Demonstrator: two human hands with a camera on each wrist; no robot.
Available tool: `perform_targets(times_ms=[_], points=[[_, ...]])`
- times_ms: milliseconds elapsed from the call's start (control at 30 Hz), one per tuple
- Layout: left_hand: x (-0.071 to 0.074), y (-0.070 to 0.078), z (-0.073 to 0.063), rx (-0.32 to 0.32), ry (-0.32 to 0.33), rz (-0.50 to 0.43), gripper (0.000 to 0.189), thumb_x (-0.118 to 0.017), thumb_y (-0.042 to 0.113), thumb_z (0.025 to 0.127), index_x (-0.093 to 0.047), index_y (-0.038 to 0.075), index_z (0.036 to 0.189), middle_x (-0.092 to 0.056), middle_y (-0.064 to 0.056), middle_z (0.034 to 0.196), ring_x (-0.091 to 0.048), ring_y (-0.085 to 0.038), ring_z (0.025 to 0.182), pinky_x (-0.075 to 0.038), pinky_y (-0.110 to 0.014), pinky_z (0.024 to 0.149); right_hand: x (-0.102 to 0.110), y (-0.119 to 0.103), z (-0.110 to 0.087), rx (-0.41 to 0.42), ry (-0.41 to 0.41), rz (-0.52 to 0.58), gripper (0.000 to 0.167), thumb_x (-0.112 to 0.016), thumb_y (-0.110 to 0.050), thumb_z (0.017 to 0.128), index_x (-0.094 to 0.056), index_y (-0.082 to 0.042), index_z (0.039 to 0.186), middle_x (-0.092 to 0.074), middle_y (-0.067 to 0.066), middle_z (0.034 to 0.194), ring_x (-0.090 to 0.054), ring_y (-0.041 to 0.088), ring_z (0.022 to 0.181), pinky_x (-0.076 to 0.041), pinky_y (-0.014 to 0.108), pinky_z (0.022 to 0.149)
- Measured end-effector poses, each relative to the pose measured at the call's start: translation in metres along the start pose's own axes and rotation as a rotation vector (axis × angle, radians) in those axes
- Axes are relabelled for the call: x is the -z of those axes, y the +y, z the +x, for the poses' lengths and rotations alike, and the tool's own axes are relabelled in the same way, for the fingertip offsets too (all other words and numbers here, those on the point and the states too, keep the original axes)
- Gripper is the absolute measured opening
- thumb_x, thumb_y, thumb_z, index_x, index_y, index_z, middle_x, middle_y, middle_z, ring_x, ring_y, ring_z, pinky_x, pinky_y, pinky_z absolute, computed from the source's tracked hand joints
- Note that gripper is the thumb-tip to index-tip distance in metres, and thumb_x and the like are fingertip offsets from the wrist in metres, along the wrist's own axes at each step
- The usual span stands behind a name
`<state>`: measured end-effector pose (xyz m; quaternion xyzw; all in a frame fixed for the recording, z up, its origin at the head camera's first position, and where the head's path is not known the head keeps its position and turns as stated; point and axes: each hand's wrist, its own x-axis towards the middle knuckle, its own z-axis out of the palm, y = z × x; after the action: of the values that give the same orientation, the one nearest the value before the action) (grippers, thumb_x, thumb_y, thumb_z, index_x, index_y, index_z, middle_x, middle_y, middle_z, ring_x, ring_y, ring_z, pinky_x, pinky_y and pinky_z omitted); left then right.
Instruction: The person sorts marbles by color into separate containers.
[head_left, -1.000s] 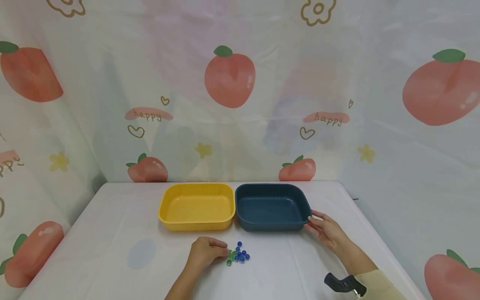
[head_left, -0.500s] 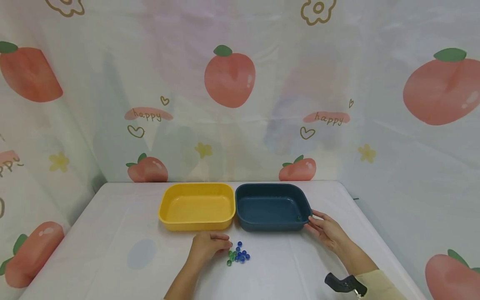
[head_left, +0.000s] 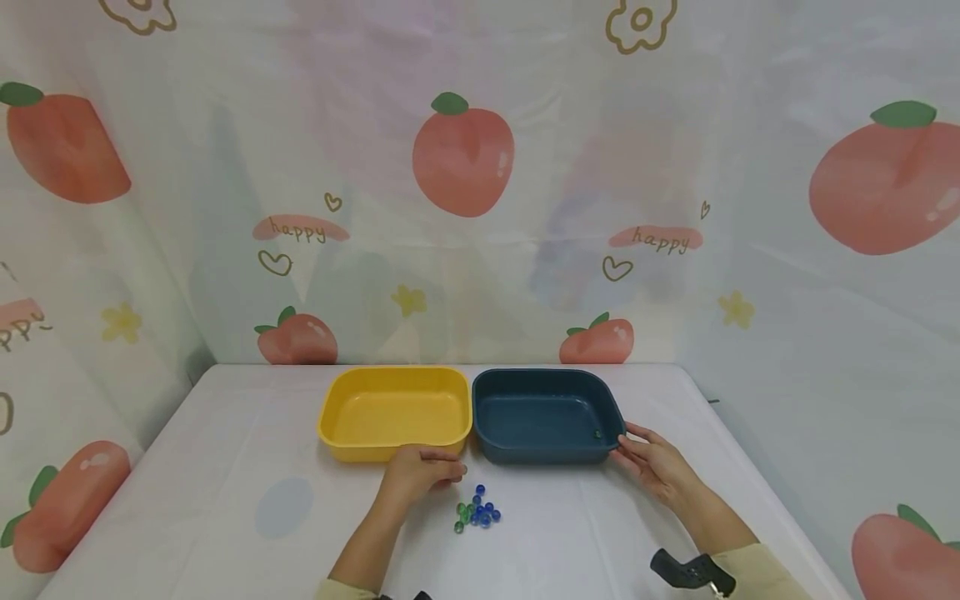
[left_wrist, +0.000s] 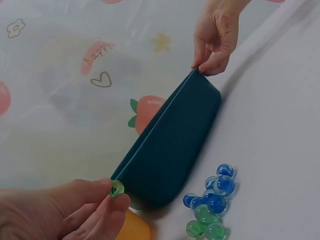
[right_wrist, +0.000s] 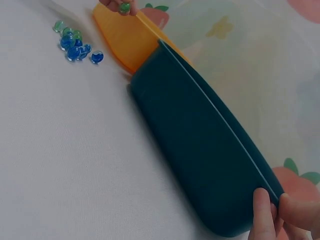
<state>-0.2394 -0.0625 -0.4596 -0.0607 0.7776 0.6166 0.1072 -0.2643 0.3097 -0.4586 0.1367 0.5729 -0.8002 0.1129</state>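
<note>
My left hand [head_left: 420,477] pinches a green glass marble [left_wrist: 117,188] between thumb and fingertips, raised in front of the yellow tray [head_left: 352,454]. Just right of and below that hand, a small cluster of blue marbles [left_wrist: 217,204] and green marbles [left_wrist: 205,214] lies on the white cloth. With thumb and fingers, my right hand [head_left: 658,465] grips the near right corner of the dark blue tray [head_left: 540,456]. Inside this tray, close to the gripped corner, a single small green marble [head_left: 597,434] rests on the bottom.
Both trays stand side by side near the back of the table [head_left: 225,467], which is covered in white cloth. A printed curtain [head_left: 465,275] with peaches closes off the back and sides.
My left hand has lifted from the marble pile toward the yellow tray, carrying a green marble. A small green marble has appeared inside the dark blue tray. My right hand has stayed at its corner.
</note>
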Motion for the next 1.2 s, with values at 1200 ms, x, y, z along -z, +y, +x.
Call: perform_targets(times_ms=[1200], points=[[-0.014,0.035,0.036,-0.001,0.104,-0.076,0.025,-0.081,0.014,0.081,-0.076,0.001,0.101,-0.075,-0.011,0.09,-0.073,-0.023,0.083,-0.06,-0.031,0.077,-0.001,0.001,-0.004,0.007,-0.002,0.009,0.064,-0.051,0.0,0.1,-0.015,0.004,0.153,-0.063,0.002,0.098,-0.066,0.009,0.089,-0.056,0.024,0.087]])
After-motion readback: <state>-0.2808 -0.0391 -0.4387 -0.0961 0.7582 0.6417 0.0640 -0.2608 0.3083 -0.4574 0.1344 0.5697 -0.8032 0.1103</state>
